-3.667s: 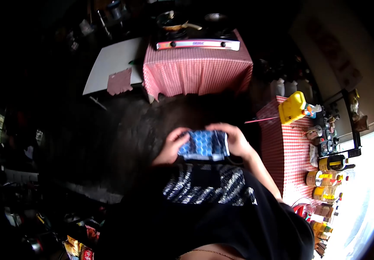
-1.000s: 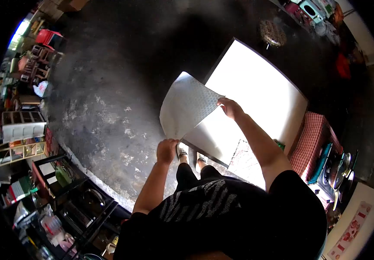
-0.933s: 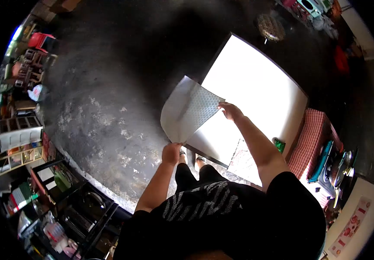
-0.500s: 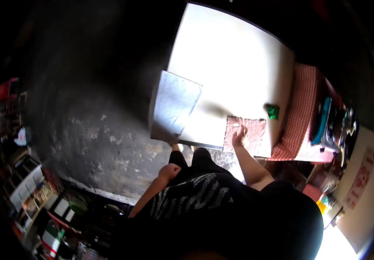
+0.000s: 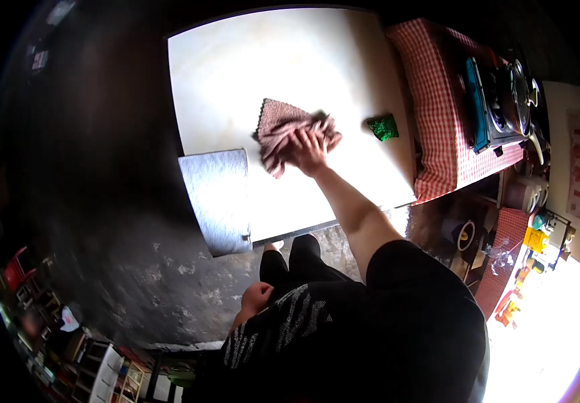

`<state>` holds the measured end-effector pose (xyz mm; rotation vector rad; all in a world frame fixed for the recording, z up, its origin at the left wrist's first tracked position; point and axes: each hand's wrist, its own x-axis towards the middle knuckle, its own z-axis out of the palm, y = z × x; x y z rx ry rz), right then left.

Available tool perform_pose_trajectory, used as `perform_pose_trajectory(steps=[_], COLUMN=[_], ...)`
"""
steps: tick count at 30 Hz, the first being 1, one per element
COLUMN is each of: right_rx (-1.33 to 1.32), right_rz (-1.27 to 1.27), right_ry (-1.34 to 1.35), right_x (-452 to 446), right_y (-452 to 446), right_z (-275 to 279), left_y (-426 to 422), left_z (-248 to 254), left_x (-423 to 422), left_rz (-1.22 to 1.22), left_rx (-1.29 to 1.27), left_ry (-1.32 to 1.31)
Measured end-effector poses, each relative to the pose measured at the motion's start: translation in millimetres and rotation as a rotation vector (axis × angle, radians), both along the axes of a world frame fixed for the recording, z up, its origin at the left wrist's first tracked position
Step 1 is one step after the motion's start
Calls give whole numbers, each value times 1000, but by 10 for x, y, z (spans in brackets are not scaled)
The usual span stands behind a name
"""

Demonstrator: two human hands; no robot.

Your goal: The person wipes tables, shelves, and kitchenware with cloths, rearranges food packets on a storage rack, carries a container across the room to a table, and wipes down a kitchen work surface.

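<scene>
A brownish-pink cleaning cloth (image 5: 282, 124) lies crumpled on the white tabletop (image 5: 236, 87), one corner still spread flat toward the upper left. My right hand (image 5: 311, 153) presses down on it from above, fingers bent into the bunched folds. Down by my thigh, my left hand (image 5: 257, 293) is curled closed, and nothing shows in it. To the right of the cloth sits a small shiny green scrubbing pad (image 5: 383, 127), apart from my hand. A folded grey-blue cloth (image 5: 216, 201) covers the table's near left corner.
A red checked cloth (image 5: 431, 101) covers a surface along the table's right side, with a gas stove (image 5: 498, 101) and a lidded pan (image 5: 519, 97) on it. Dark worn floor (image 5: 149, 269) extends to the left. Shelves with assorted items stand at the lower left.
My right hand and the pink cloth have moved up and left, away from the near edge. The cloth, flat before, is now bunched under my fingers. The view has shifted.
</scene>
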<state>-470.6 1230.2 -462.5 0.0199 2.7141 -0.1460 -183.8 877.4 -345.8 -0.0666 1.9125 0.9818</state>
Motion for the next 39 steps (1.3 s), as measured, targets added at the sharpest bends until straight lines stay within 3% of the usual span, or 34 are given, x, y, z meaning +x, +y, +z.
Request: perform_pose_trajectory(steps=[4,9,12,14,16,18,19,20,22,23,24,25,26,27,28,30,31,32,33,34,35,36,38,39], right_rx=[-20,-90,154,183,-354,-619,-806,-1311,-1427,-1806,-2112,-2070,-2172,-2274,-2303,-2246,-2256,-2269,-2330,-2209,-2220,-2230,-2129,-2095], right_rz=[-34,37,120,-5,-667,-768,-865,-989,-1214,-847,-409,-918,-875,-829,-791,-903,-911,-922,-924,-1043,-1061,-1078,-1271,-1305], right_ry=[117,-77,-88,-104,-197,135,125,163,135,132,115,54,47,32,65,167,175,181,237,375,403,424,471,497], right_x=[11,1955,2539,3071,3048,3004,2912,2847,2593,2516,2475,2507,2522,2537,2609,2757,2848,2959,3073,3218,3363,3516,3773,3871], right_y=[556,899,982,1133,1143,1022,950,871,651,651,640,327,161,-6,-101,-221,-196,-167,-122,-84,-40,1,88,71], right_z=[105,96,852,411,747,978,1198,1353,2092,2276,2466,3242,3652,4061,4149,4381,4423,4417,4297,4256,4209,4161,4017,4215], left_y=[6,117,156,171,239,356,366,461,454,596,631,700,781,859,967,1184,1256,1319,1353,1435,1522,1602,1723,1835], left_z=[21,50,85,125,276,477,518,767,437,807,802,788,802,1069,1458,1760,1936,1811,1901,1993,2036,2610,2965,3127], left_x=[-40,-52,-174,-294,-534,-822,-911,-1025,-1178,-1244,-1342,-1404,-1449,-1477,-1510,-1573,-1522,-1539,-1507,-1471,-1439,-1271,-1171,-1088], left_rz=[-15,-108,-234,-207,-168,-125,-133,-70,-133,-110,-217,-83,51,130,207,101,96,171,127,86,162,106,-62,-96], left_rx=[-90,-71,-65,-52,-3,85,170,249,445,410,314,521,725,699,663,1068,1122,1158,1175,1195,1217,1159,1095,1106], left_ry=[-44,-203,-173,-68,5,32,169,150,287,317,313,265,198,75,-50,-385,-385,-460,-402,-345,-377,-328,-248,-225])
